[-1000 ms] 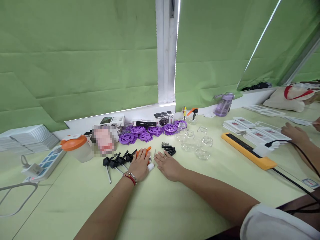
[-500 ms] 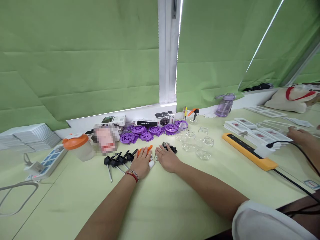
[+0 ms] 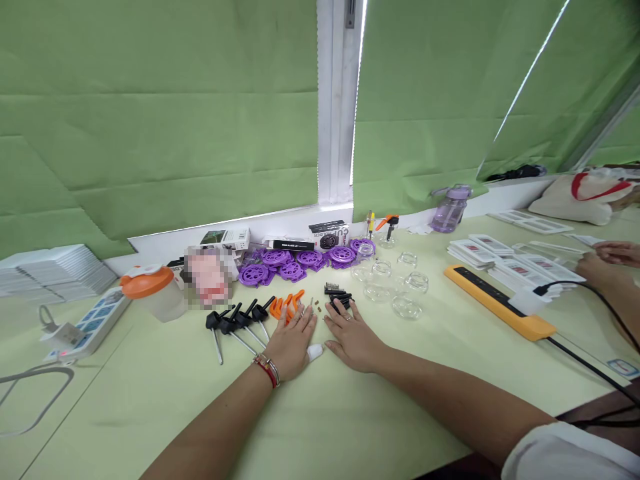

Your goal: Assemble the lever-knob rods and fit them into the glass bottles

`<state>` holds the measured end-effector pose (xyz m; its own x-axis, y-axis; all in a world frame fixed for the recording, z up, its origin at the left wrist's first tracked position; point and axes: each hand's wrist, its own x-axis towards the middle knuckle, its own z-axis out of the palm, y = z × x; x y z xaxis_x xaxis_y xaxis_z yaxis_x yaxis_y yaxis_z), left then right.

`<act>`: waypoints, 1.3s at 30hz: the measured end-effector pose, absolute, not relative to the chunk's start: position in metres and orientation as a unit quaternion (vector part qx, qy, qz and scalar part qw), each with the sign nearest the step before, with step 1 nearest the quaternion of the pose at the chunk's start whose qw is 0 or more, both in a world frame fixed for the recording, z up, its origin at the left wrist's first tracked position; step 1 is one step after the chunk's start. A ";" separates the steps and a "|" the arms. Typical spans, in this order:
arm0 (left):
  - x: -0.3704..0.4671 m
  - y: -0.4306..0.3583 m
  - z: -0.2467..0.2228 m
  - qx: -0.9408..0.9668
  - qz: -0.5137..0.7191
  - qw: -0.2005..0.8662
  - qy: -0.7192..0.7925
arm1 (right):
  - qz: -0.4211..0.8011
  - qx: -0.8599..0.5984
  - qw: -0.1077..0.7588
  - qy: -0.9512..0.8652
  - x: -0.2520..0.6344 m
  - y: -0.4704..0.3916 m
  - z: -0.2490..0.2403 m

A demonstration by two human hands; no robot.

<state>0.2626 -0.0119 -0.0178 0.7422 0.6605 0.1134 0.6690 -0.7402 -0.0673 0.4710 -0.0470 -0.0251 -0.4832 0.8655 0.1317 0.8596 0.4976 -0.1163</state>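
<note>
My left hand (image 3: 291, 345) lies palm down on the table with its fingers spread and a white wrap on the thumb. Its fingertips are by the orange clips (image 3: 286, 306). To its left lie several black knobs with metal rods (image 3: 243, 322). My right hand (image 3: 354, 335) is also flat, fingers apart, its fingertips at the black parts (image 3: 341, 300). Small springs or screws (image 3: 333, 288) sit just beyond these. Tiny brass bits (image 3: 318, 307) lie between the hands. Purple slotted discs (image 3: 291, 270) are behind, and clear glass-like pieces (image 3: 381, 292) stand to the right.
An orange-lidded cup (image 3: 163, 297) and a white power strip (image 3: 97, 323) are at the left. On the right are a yellow power strip (image 3: 495, 303), stacked white frames (image 3: 535, 270), a purple bottle (image 3: 450, 212) and another person's hands (image 3: 600, 267). Boxes (image 3: 330, 237) line the wall.
Both my hands have slid back toward me, the right one also slightly rightward. More of the orange clips and black parts now shows. The other person's hands have shifted.
</note>
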 end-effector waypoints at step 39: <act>0.124 0.020 0.002 -0.629 -0.385 0.061 -0.672 | -0.029 -0.364 0.167 -0.916 0.444 -0.071 -0.030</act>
<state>0.1242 0.0197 0.0019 -0.2009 0.7989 0.5669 0.8933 -0.0881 0.4408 0.4442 -0.0710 -0.0296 -0.6800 0.6566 0.3263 0.6759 0.7338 -0.0681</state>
